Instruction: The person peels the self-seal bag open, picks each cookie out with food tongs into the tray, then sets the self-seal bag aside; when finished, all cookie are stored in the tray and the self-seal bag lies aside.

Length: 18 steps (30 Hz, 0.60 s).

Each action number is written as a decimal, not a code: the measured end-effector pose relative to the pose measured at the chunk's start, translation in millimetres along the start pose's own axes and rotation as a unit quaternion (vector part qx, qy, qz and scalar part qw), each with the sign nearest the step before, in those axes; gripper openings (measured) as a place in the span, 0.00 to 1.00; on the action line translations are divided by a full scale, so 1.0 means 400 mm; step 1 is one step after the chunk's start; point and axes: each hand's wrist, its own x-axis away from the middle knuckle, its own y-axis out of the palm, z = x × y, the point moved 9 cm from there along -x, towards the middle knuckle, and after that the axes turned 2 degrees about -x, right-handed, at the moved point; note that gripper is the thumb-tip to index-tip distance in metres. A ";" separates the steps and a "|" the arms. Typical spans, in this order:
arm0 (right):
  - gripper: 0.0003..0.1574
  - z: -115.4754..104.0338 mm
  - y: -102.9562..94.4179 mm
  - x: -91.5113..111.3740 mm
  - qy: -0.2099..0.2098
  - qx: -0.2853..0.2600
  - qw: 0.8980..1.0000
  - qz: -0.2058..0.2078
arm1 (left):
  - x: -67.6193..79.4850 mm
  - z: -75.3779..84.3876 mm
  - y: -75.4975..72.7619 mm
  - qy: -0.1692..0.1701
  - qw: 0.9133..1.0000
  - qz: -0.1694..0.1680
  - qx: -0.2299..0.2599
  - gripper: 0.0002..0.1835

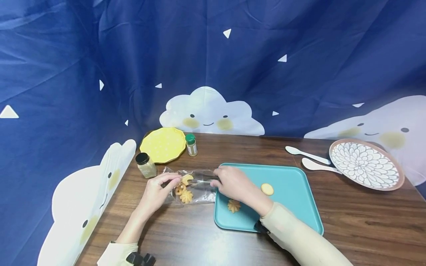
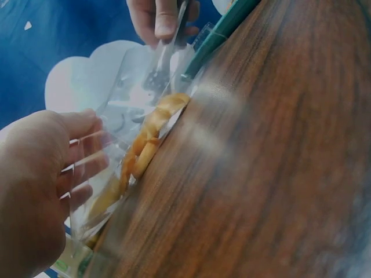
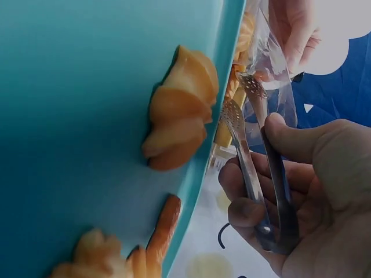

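A clear plastic bag point(image 1: 204, 194) with several golden cookies point(image 1: 186, 196) inside lies on the wooden table, its right end by the tray's left edge. With thumb and fingertips, my left hand point(image 1: 156, 193) pinches the bag's upper film near its left end. My right hand point(image 1: 231, 183) holds metal tongs point(image 3: 249, 174), thumb on one arm and fingers on the other. Their perforated tips reach into the bag, spread slightly apart beside the cookies. On the teal tray point(image 1: 289, 203) below my right arm lie a round biscuit point(image 1: 267, 189), a flower-shaped cookie point(image 1: 234, 205) and a stick-like biscuit point(image 3: 165, 229).
Behind the bag stand a black-lidded jar point(image 1: 146, 168), a yellow plate point(image 1: 163, 145) and a green-capped shaker point(image 1: 191, 146). Two white spoons point(image 1: 316, 166) lie back right, beside a petal-patterned plate point(image 1: 366, 166). A blue cloud-printed cloth point(image 1: 206, 55) hangs behind the table.
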 end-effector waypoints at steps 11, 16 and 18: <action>0.22 0.013 0.022 -0.014 0.060 -0.075 0.995 -0.003 | -0.001 0.000 0.000 0.011 1.000 0.006 0.007 0.08; 0.23 0.010 0.024 -0.014 0.070 -0.080 0.994 -0.010 | -0.002 0.001 0.001 0.010 1.000 0.007 0.008 0.08; 0.21 0.007 0.023 -0.013 0.069 -0.077 0.995 -0.011 | -0.003 0.002 0.001 0.012 1.000 0.007 0.009 0.08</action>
